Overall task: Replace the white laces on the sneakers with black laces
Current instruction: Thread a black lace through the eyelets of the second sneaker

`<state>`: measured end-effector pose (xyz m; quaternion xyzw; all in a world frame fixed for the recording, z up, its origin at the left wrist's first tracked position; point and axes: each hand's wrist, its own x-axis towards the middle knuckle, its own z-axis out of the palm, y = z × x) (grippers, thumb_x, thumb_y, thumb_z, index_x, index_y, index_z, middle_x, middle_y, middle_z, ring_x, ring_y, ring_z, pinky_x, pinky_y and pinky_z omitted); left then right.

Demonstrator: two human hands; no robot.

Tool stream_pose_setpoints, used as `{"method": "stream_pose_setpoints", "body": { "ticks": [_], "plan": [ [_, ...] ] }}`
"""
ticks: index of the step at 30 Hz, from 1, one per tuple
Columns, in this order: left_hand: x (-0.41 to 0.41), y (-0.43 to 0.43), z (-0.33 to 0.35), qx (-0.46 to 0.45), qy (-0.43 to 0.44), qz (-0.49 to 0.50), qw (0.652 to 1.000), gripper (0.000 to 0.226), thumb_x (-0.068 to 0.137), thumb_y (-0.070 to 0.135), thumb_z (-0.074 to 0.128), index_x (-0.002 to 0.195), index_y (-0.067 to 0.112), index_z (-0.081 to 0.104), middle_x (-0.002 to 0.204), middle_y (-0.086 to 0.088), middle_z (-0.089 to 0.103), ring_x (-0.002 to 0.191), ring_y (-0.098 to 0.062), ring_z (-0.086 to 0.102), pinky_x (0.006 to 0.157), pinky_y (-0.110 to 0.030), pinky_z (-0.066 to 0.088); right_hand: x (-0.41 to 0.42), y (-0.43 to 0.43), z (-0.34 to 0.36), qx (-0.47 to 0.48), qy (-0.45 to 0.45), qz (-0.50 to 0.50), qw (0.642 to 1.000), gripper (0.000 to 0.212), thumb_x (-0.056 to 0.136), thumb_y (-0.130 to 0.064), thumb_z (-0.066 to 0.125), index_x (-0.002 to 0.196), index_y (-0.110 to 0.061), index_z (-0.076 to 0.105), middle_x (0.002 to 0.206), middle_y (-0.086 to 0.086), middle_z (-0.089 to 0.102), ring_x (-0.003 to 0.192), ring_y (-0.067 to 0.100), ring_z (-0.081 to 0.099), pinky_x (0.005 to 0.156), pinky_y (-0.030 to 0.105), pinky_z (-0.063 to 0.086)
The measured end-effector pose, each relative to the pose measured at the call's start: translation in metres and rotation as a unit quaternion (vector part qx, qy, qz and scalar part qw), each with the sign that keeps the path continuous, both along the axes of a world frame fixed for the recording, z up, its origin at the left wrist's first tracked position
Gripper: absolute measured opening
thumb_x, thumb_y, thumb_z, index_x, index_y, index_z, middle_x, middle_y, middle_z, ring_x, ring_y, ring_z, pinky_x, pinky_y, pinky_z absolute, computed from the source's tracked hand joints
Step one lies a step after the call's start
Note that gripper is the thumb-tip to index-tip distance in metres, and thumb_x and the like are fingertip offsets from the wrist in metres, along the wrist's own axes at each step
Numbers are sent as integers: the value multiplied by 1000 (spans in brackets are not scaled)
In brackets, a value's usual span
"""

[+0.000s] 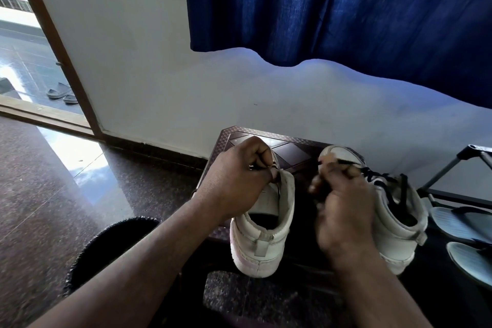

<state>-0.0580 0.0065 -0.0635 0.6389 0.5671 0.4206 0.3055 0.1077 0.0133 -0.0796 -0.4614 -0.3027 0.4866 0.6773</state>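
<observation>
A dark mat [292,150] with an embossed pattern lies on the speckled, glossy floor [53,194], against the white wall [159,74]. On the mat, the left hand [239,176] grips the left sneaker [266,234] with curled fingers [259,154] and hides its toe. The blurred right hand [343,208] pinches the black lace [383,178] of the right sneaker [399,221].

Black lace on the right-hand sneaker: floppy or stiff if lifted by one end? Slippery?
Likely floppy: the black lace bends through criss-crosses over the right sneaker and drapes toward its opening. It looks thin, so it is probably very light and should hang limp from a pinch. Being threaded through the sneaker, it would likely drag the sneaker rather than come free. Slipperiness cannot be judged.
</observation>
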Motion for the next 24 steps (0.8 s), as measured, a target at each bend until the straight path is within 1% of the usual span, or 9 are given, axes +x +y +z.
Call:
{"method": "stream_pose_setpoints", "body": {
  "ticks": [3,5,7,9,15,18,20,22,24],
  "plan": [
    [0,-1,0,0,-6,2,1000,21,87,13,76,80,25,60,77,11,71,66,-1,58,62,-13,41,12,2,5,16,30,-18,999,19,100,-20,66,81,-19,62,62,-10,60,55,8,48,57,24,38],
    [1,0,0,3,-4,2,1000,21,86,14,75,79,26,60,76,10,70,65,-2,57,63,-18,42,1,-5,-2,-24,-38,45,998,26,95,-34,72,85,-12,66,71,1,67,63,20,58,64,34,49],
    [1,1,-1,6,-3,2,1000,22,86,14,75,79,28,59,74,11,69,65,-3,57,64,-24,43,-13,-13,-12,-50,-72,122,989,41,89,-45,77,91,-5,71,88,14,75,79,36,67,82,49,57],
    [1,1,-1,7,-5,2,1000,23,86,13,74,79,30,59,74,13,69,65,-3,57,65,-26,43,-20,-15,-15,-54,-95,129,986,34,92,-37,75,93,-3,74,94,18,77,86,33,70,88,51,58],
    [1,1,-3,0,-18,-1,1000,23,86,13,75,81,28,60,75,12,70,67,-4,60,67,-26,45,-17,-12,-14,-53,-102,104,988,26,91,-32,77,89,-6,76,91,18,77,80,24,69,85,50,60],
    [1,1,-2,0,-16,-1,1000,22,86,14,76,82,27,59,75,12,70,67,-3,59,65,-21,43,-13,-8,-12,-6,-146,-2,989,27,94,-35,75,83,-10,71,70,3,70,64,17,59,67,37,53],
    [1,0,-1,0,-12,-1,1000,21,86,14,76,83,27,60,77,12,72,66,0,58,62,-15,40,-6,-3,-7,24,-93,-66,993,25,96,-31,73,80,-14,64,61,-3,60,53,12,50,59,30,44],
    [1,0,0,0,-12,-1,1000,20,87,13,75,83,27,60,77,12,72,64,2,57,60,-11,38,-1,0,-6,42,-71,-94,992,24,98,-30,71,81,-17,62,63,-4,59,52,10,50,56,28,43],
    [1,-1,0,2,-12,0,1000,21,87,12,74,83,27,60,77,12,72,64,2,57,60,-11,38,-2,-2,-8,49,-123,-70,989,19,98,-33,70,91,-17,64,75,-4,66,61,9,58,60,27,47]
  ]
}}
